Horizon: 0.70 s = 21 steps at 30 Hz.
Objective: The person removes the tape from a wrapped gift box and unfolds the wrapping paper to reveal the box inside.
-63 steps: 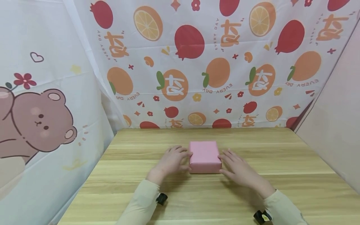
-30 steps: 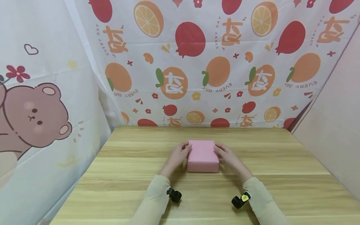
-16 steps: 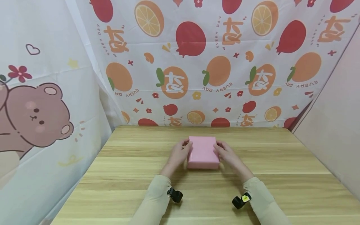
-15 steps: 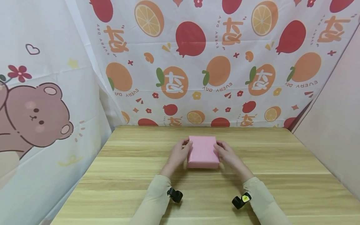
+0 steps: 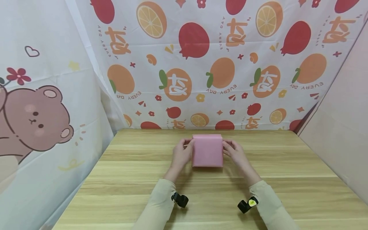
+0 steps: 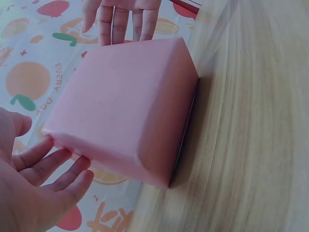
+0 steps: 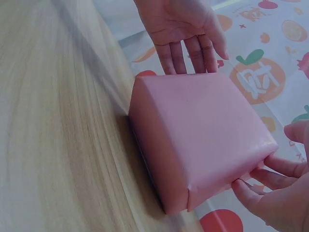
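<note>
A pink wrapped box [image 5: 207, 152] is on the wooden table in the head view, tipped up so that a broad square face turns toward me. My left hand [image 5: 180, 156] is at its left side and my right hand [image 5: 238, 157] at its right. In the left wrist view the left fingertips touch the side of the box [image 6: 113, 96], while the thumb is apart from it. Mirrored in the right wrist view, the right hand [image 7: 285, 188] has its fingertips against the box, thumb away. Dark shadow lies under the box's lower edge; whether it fully rests cannot be told.
The wooden table [image 5: 138, 191] reaches back to a hanging cloth [image 5: 198, 75] printed with fruit. A bear-printed cloth [image 5: 83, 166] hangs on the left, and a pale wall [image 5: 345, 127] stands on the right. Small black cameras [image 5: 180, 200] sit at both wrists.
Earlier both hands came in to the flat-lying box and gripped its sides. Its far edge then rose, and the box has tipped toward me. The thumbs have now come off its broad face.
</note>
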### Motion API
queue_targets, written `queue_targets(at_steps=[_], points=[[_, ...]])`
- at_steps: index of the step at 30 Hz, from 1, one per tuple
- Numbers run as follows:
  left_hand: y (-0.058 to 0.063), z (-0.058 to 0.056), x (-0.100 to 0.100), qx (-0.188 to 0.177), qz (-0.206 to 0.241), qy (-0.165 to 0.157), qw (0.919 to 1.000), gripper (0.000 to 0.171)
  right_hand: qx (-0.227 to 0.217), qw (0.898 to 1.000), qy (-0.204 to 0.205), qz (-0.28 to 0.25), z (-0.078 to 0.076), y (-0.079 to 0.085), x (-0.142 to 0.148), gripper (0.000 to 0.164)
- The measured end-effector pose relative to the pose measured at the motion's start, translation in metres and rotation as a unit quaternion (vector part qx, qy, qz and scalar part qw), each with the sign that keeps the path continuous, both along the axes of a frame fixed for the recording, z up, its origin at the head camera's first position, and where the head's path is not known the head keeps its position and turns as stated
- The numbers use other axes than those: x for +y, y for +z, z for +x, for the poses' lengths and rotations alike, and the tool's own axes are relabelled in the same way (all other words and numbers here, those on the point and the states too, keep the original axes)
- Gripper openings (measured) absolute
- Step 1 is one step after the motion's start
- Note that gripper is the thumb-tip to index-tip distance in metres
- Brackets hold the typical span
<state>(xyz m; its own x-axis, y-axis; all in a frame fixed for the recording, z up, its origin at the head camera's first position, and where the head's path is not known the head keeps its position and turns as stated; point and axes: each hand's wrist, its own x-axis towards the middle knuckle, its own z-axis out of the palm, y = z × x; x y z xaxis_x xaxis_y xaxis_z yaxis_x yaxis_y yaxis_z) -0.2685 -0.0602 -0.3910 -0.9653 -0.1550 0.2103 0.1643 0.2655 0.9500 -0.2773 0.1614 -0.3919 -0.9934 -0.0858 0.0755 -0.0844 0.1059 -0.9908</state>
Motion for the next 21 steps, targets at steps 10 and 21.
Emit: queue_targets(at_steps=[10,21], points=[[0.003,0.002,-0.001,-0.001,0.024,0.020,0.9995,0.029,0.020,0.995,-0.066,-0.078,-0.003,-0.004,-0.002,0.018],[0.001,-0.003,-0.005,0.000,0.024,-0.034,0.9991,0.036,0.019,0.994,-0.069,-0.085,-0.007,-0.012,0.008,0.013]])
